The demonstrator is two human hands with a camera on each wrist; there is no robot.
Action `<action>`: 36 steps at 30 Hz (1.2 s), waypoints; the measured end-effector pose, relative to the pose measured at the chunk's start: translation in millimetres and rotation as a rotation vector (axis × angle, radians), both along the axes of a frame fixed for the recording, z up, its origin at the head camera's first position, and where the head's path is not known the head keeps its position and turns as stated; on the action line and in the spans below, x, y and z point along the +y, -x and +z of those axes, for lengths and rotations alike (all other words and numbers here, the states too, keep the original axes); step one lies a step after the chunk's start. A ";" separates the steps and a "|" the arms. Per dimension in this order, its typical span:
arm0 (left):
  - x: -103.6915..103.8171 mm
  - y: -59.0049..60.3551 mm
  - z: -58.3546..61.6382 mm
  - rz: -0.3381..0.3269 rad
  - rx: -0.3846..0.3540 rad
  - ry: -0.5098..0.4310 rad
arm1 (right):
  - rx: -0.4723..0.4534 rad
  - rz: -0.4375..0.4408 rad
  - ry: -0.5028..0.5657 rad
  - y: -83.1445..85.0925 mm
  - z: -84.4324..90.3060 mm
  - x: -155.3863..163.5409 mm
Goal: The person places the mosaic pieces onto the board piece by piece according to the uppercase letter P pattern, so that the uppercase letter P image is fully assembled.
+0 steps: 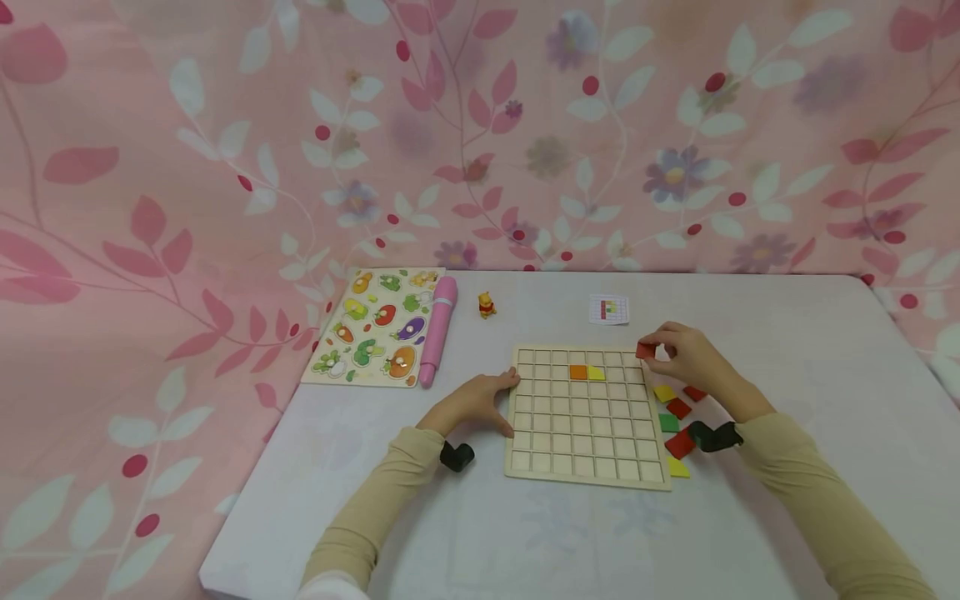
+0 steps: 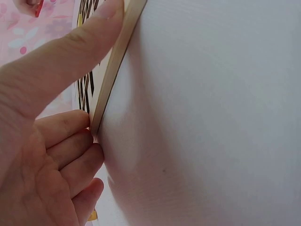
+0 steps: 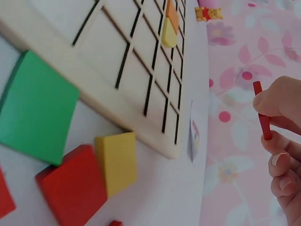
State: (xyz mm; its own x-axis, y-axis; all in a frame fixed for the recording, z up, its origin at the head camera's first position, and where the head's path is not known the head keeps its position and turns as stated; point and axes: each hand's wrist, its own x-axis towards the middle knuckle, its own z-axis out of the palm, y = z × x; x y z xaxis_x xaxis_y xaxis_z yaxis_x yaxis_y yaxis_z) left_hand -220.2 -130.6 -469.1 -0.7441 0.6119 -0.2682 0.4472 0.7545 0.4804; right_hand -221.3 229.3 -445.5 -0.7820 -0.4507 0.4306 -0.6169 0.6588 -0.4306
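Meanwhile the right hand (image 1: 690,357) pinched a red tile (image 1: 645,351) above the grid board (image 1: 585,454); the left hand (image 1: 480,404), fingers relaxed, pressed the board's near edge.

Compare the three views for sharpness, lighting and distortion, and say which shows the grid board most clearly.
Head view: even, soft light, sharp, edges bowed by the wide lens; the grid board is clearest here. Left wrist view: the left hand is too close and soft, casting a faint shadow on the table. Right wrist view: the green tile is blurred, the red tile steeply foreshortened.
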 end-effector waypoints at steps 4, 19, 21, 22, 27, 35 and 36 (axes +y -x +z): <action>-0.2 0.0 -0.3 0.006 -0.003 -0.013 | 0.050 0.018 0.009 3.5 4.5 -6.3; 1.1 -0.1 -2.6 0.012 -0.002 0.009 | -0.034 0.063 0.066 10.6 10.9 -33.7; 1.3 0.1 -2.2 0.012 -0.001 0.007 | -0.027 0.076 0.069 12.5 10.4 -36.8; 1.3 0.1 -2.0 0.011 -0.001 0.006 | -0.025 0.085 0.070 13.4 9.5 -38.2; 1.2 1.7 -1.7 0.006 0.005 0.000 | -0.050 0.117 0.073 16.1 6.1 -45.7; 1.0 2.0 -3.0 0.002 0.006 -0.003 | -0.128 0.147 0.068 18.8 -4.2 -62.1; 1.1 1.6 -3.2 0.005 0.000 -0.006 | -0.136 0.154 0.065 19.0 -5.6 -64.2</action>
